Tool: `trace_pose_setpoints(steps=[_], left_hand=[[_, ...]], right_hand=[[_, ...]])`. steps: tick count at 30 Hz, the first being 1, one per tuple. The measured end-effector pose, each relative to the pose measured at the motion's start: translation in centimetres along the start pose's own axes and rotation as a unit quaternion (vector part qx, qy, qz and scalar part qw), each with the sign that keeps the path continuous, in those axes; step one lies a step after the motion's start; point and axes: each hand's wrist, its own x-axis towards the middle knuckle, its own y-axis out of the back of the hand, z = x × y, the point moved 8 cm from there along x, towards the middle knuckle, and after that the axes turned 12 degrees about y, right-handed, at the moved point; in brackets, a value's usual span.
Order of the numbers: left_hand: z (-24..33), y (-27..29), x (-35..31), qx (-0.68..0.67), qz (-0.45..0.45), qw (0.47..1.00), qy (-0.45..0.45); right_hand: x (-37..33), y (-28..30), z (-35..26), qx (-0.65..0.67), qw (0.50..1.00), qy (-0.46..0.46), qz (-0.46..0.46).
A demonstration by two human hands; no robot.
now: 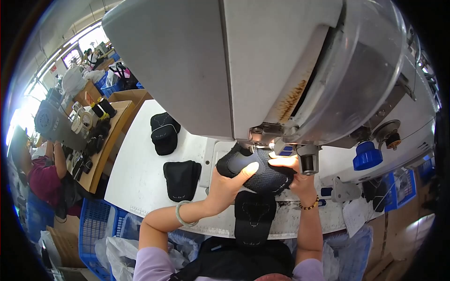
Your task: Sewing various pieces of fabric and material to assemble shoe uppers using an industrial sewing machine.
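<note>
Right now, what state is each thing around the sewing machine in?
Black mesh piece: held curved under the machine head
Left hand: fingers closed on the black mesh piece
Right hand: fingers closed on its right side
Needle light: lit
Nearest black piece: lying across the front edge of the table
Left black piece: lying flat, untouched
Far black piece: lying on the table, untouched

Short lavender sleeves [152, 264] end on the upper arms above a black apron-like garment [234, 264], with a smooth, pale grey-green bangle [178, 214] round the left wrist [196, 211] and a bracelet [309, 207] of small dark and amber-coloured beads round the right wrist [307, 197].
</note>
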Motion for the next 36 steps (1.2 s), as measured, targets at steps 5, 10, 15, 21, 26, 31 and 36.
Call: trace_pose_setpoints(steps=[5, 10, 15, 21, 26, 31, 36], left_hand=[[-0.2, 0.9, 1.4, 0.004, -0.009, 1.0, 0.013], [-0.9, 1.7, 2.2, -0.06, 0.003, 0.995, 0.078], [-1.4, 2.5, 3.0, -0.071, -0.028, 0.99, 0.115], [-1.6, 2.7, 3.6, -0.072, -0.031, 0.989, 0.128], [-2.0, 3.0, 3.8, -0.065, -0.043, 0.992, 0.104], [-1.4, 2.9, 3.5, -0.133, -0.013, 0.987, 0.09], [-1.3, 3.0, 4.3, -0.145, -0.011, 0.988, 0.052]], right_hand=[[0.3, 0.0, -0.5, 0.003, 1.0, -0.011, -0.008], [0.4, -0.2, -1.5, -0.032, 0.999, -0.003, -0.02], [1.6, -0.3, -4.2, -0.139, 0.989, 0.042, 0.0], [1.5, -0.7, -4.3, -0.159, 0.985, 0.061, 0.005], [0.9, -0.8, -3.8, -0.167, 0.985, 0.044, 0.004], [0.6, -0.3, -3.3, -0.127, 0.99, 0.019, 0.051], [0.6, 1.9, -2.7, -0.2, 0.969, 0.027, 0.142]])
